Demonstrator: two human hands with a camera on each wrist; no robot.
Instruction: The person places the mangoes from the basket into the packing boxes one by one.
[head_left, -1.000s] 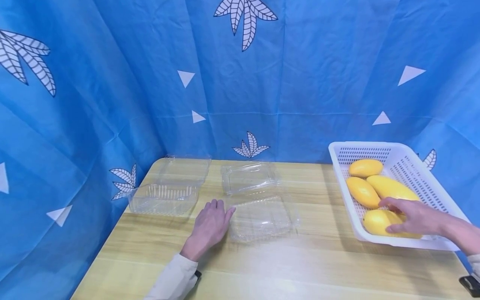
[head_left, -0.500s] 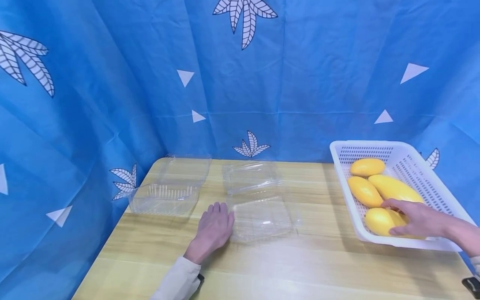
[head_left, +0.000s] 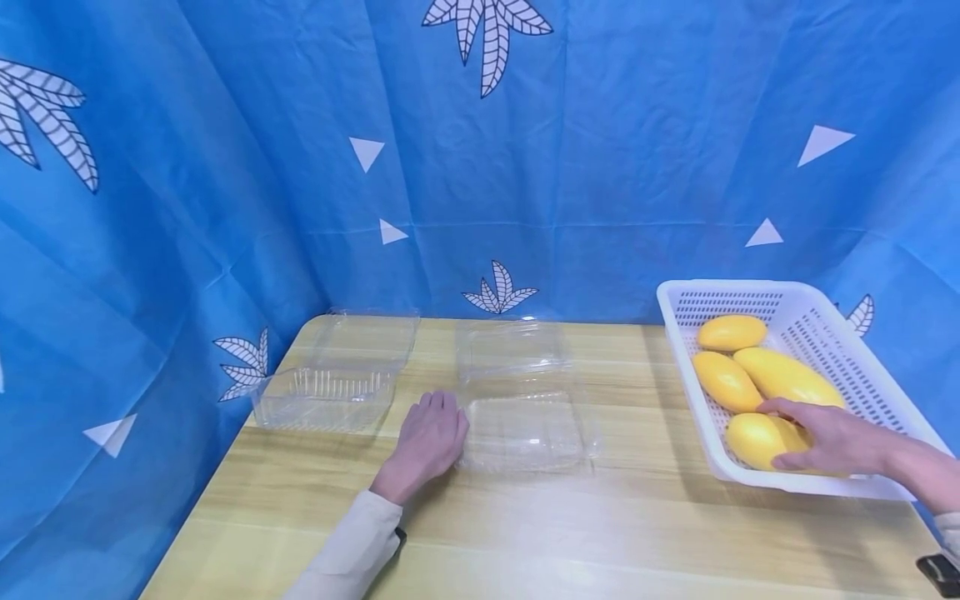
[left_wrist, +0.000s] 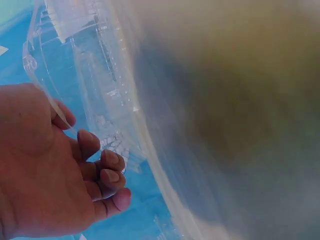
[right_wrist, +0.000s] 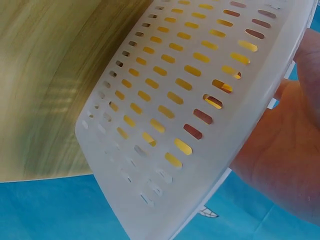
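In the head view, my left hand (head_left: 423,442) is at the left edge of an open, clear plastic clamshell box (head_left: 525,437). The left wrist view shows the box's thin rim (left_wrist: 47,92) between my thumb and curled fingers. On the right, my right hand (head_left: 840,437) reaches into a white perforated basket (head_left: 701,425) and grips the nearest yellow mango (head_left: 753,442), thumb on the near side and fingers on the far side. In the right wrist view the basket wall (right_wrist: 160,110) hides the fingertips; yellow shows through its slots.
Another open clear clamshell box (head_left: 322,404) stands at the table's left. Several more mangoes (head_left: 787,379) lie in the basket, behind the gripped one. A blue patterned curtain (head_left: 637,150) borders the wooden table (head_left: 525,533) at the back and left.
The clamshell box by my left hand has turned slightly, and its lid has shifted a little to the right. My right hand stays on the same mango.
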